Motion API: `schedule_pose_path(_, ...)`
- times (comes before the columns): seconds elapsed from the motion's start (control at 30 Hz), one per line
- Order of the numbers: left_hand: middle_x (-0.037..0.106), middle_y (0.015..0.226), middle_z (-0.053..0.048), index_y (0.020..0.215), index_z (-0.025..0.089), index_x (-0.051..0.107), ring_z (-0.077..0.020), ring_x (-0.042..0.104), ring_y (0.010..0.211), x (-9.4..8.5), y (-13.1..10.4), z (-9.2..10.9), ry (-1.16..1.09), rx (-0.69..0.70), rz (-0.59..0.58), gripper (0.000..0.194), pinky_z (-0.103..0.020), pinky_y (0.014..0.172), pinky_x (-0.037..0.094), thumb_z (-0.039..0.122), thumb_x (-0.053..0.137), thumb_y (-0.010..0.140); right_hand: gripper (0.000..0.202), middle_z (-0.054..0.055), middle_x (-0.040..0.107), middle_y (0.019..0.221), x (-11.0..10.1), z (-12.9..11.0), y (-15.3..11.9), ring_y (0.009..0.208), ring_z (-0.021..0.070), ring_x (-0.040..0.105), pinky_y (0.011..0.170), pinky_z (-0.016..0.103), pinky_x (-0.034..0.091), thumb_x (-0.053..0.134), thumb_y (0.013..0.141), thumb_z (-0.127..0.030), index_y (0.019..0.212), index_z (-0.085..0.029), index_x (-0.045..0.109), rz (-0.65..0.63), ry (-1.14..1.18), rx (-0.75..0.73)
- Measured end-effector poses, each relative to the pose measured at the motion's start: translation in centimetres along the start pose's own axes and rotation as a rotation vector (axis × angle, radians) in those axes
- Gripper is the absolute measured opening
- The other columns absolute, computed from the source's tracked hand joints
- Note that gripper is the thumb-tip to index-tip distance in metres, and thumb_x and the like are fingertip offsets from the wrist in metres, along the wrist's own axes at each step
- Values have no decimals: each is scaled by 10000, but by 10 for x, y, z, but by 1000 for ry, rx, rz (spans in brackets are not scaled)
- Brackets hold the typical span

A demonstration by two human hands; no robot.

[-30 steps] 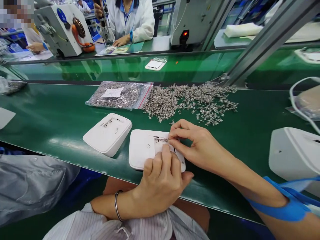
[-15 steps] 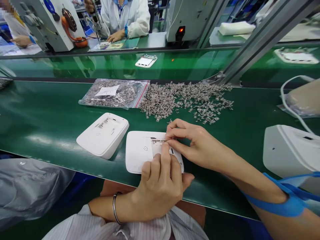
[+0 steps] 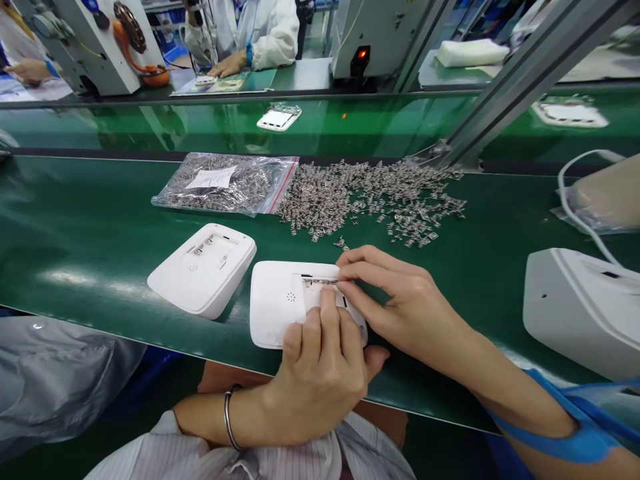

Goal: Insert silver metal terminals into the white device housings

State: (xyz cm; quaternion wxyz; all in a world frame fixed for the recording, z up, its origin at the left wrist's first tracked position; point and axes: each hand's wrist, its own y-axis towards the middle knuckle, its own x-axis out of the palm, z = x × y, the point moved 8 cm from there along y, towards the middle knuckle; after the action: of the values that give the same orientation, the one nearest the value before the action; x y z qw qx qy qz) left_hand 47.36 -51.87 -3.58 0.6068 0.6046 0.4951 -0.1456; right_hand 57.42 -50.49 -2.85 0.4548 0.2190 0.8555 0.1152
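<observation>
A white plastic housing (image 3: 273,300) lies on the green bench with its battery recess facing up. Several small metal battery contacts (image 3: 317,281) sit in a row along the slot of that recess. My left hand (image 3: 320,373) rests over the housing, its index fingertip pressing by the contacts and its thumb at the right side. From the right, my right hand (image 3: 387,287) pinches at the right end of the row; its fingertips mostly hide the contact there. A second white housing (image 3: 200,273), also recess up, stands to the left with contacts in it.
Behind the housings lie a heap of loose metal contacts (image 3: 360,200) and a zip bag (image 3: 225,183) full of them. A white device (image 3: 575,313) with a cable is at right. Beyond a ledge, a white part (image 3: 279,119) rides a green belt; a co-worker's hand (image 3: 230,65) is behind.
My right hand has drawn slightly right, uncovering more of the contact row and a few loose contacts behind. My left hand stays in place. The white parts on the far belt have moved left.
</observation>
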Motion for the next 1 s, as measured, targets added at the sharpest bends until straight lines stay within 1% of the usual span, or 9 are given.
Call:
schedule_pose_path(0.13,658,1109,-101,1028,82,658,-181,535,827,0,0,-1,-6,-9,16,472,-325,744,335,480,457,872,208,109,626,1052,-3,-3,-15,943,179,632,766,293,549,439,868,-108,892,-189,629,26,-24,-67)
schedule_pose_path(0.2,660,1101,-106,1022,80,658,-180,536,829,0,0,-1,-21,-13,23,445,-326,740,331,455,475,867,207,131,612,1111,0,-4,-21,997,198,622,808,316,552,444,870,-113,931,-183,629,17,-78,-94)
schedule_pose_path(0.53,661,1096,-116,1005,73,661,-183,557,829,0,0,-2,-43,-8,40,422,-325,739,331,439,534,838,212,165,585,1126,3,-12,-23,996,222,604,754,344,560,417,889,-135,995,-166,597,18,-161,-154)
schedule_pose_path(0.6,661,1094,-119,992,71,663,-187,557,841,1,-1,-2,-48,-6,37,421,-328,737,331,440,536,834,221,165,590,1098,3,-15,-22,978,229,601,727,354,555,396,895,-140,985,-167,597,3,-197,-181)
schedule_pose_path(0.67,661,1093,-121,985,68,664,-190,557,842,2,-1,-1,-44,8,27,413,-327,729,330,431,539,832,222,167,599,1051,5,-18,-20,935,232,606,689,353,547,386,893,-133,929,-159,603,-9,-224,-199)
schedule_pose_path(0.73,663,1089,-115,980,72,664,-188,558,835,2,-1,0,-33,13,21,397,-328,728,331,418,536,836,202,162,600,1018,5,-16,-18,888,219,615,669,338,538,404,875,-106,855,-152,599,7,-201,-175)
schedule_pose_path(0.8,667,1082,-108,974,78,665,-186,563,836,2,0,-1,-21,3,24,382,-330,734,333,410,525,847,173,142,601,986,1,-11,-16,855,192,621,679,313,531,436,850,-74,816,-155,585,70,-121,-123)
schedule_pose_path(0.9,668,1080,-104,962,78,666,-188,572,845,0,2,0,-13,-2,23,388,-333,740,342,413,497,866,135,89,599,882,-3,-2,-13,804,160,611,687,284,518,476,823,-68,814,-169,565,155,-2,-47)
schedule_pose_path(1.0,661,1097,-110,1042,62,648,-195,580,860,-1,1,1,9,14,-20,415,-337,753,358,401,465,885,108,66,584,844,0,5,-10,751,152,584,651,281,505,502,806,-100,848,-176,567,160,24,13)
